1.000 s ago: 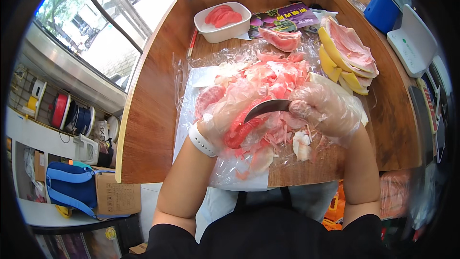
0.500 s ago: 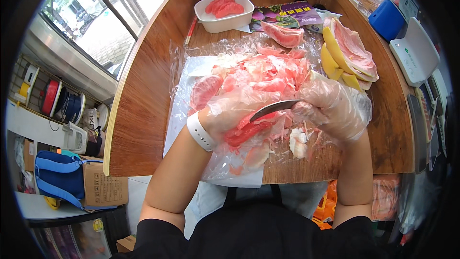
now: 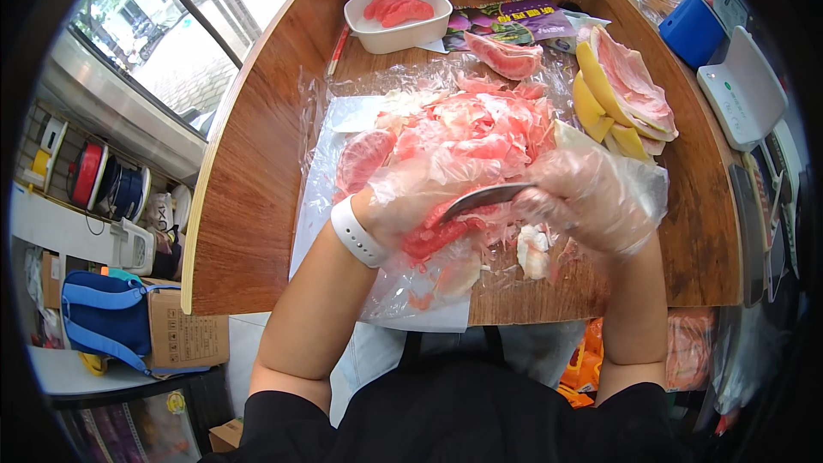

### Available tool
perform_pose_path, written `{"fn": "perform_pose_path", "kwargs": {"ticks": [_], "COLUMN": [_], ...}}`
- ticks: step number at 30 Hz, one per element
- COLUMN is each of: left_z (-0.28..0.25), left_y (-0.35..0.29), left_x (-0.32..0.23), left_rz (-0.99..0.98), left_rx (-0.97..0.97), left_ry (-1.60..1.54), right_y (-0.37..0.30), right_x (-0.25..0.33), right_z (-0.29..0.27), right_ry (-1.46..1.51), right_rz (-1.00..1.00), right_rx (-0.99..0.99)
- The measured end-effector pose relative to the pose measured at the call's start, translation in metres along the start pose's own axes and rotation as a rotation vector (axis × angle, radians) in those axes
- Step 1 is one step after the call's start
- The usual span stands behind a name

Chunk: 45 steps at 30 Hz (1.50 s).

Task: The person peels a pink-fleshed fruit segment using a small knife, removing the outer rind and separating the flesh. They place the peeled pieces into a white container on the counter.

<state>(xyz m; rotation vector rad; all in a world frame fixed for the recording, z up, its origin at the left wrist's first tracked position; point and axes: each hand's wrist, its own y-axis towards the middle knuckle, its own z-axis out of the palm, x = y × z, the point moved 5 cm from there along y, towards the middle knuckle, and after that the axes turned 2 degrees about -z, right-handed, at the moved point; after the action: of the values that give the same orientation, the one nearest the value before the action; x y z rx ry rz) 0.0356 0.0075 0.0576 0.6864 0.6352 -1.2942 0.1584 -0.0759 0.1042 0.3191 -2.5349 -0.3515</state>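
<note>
My left hand point(image 3: 411, 193), in a clear plastic glove, is closed round a red pomelo segment point(image 3: 433, 240). A knife point(image 3: 484, 198) is gripped in my gloved right hand point(image 3: 591, 197), its curved blade lying against the held fruit and pointing left. Its handle is hidden in my fingers. Just beyond both hands, a heap of pinkish pomelo membranes point(image 3: 476, 124) covers clear plastic film. One unpeeled pomelo segment point(image 3: 365, 159) rests left of the heap, and another segment point(image 3: 504, 57) lies behind it. A white scrap of pith point(image 3: 533, 251) is beside my right hand.
Peeled pulp fills part of a white tub point(image 3: 399, 38) at the back. Thick yellow pomelo rind point(image 3: 591, 111) is stacked at right, near a purple printed bag point(image 3: 514, 21). Raised wooden sides point(image 3: 249, 197) border the table. A blue box point(image 3: 691, 30) stands beyond the right side.
The knife blade has turned slightly flatter against the segment, and my right hand has shifted a little left. My left hand keeps hold of the segment.
</note>
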Motion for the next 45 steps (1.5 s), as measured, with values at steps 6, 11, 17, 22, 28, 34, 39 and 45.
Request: {"fn": "perform_pose_path", "kwargs": {"ticks": [6,11,17,22,28,34,39,45], "left_z": [0.001,-0.004,-0.012,-0.014,-0.023,-0.026,-0.027,-0.024], "left_y": [0.000,-0.003,0.000,0.007,0.002,0.000,0.000,-0.007], "left_x": [-0.007,-0.003,-0.003,-0.010,-0.009,-0.006,-0.006,-0.021], "left_rz": [0.165,0.127,-0.001,0.234,0.360,0.328,0.335,0.409], "left_rx": [-0.078,-0.162,-0.105,-0.304,-0.091,-0.275,-0.202,-0.473], "left_ry": [0.281,0.274,-0.120,0.067,-0.245,-0.107,-0.193,0.912], "right_y": [-0.001,-0.005,-0.005,-0.004,-0.001,-0.002,-0.003,-0.001], "right_x": [0.001,-0.012,-0.020,-0.032,-0.016,-0.011,0.007,0.038], "right_z": [0.002,0.005,-0.012,0.001,0.026,0.032,0.012,0.016], "right_ry": [-0.020,0.214,0.359,0.642,0.742,0.681,0.207,-0.333], "right_rz": [0.127,0.247,0.205,0.450,0.417,0.300,0.035,-0.255], "right_rx": [0.109,0.130,-0.111,-0.398,-0.115,-0.343,-0.389,-0.450]}}
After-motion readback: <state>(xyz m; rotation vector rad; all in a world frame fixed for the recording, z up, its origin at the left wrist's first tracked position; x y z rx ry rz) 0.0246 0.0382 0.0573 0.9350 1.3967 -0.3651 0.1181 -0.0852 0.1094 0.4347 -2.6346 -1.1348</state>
